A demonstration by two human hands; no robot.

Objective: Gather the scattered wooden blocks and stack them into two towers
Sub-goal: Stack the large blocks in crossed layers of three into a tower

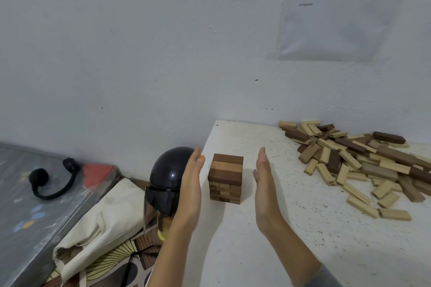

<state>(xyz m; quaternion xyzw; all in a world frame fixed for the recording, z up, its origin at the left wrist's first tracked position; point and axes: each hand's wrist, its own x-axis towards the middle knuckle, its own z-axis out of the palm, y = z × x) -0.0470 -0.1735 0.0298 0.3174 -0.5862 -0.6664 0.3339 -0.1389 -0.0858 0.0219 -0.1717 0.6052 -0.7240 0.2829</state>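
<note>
Both hands, left (190, 184) and right (264, 182), are hovering flat with fingers straight and together, flanking the short tower (225, 178) near the desk's (256, 251) left edge, likely to square it, while the loose pile (359, 163) is lying far right.

Left hand (192, 184) and right hand (264, 184) held side by side and apart, palms turned inward facing each other, fingers straight and together, pointing forward, bare forearms reaching in from below, grey sleeve (326, 275) near right elbow.
</note>
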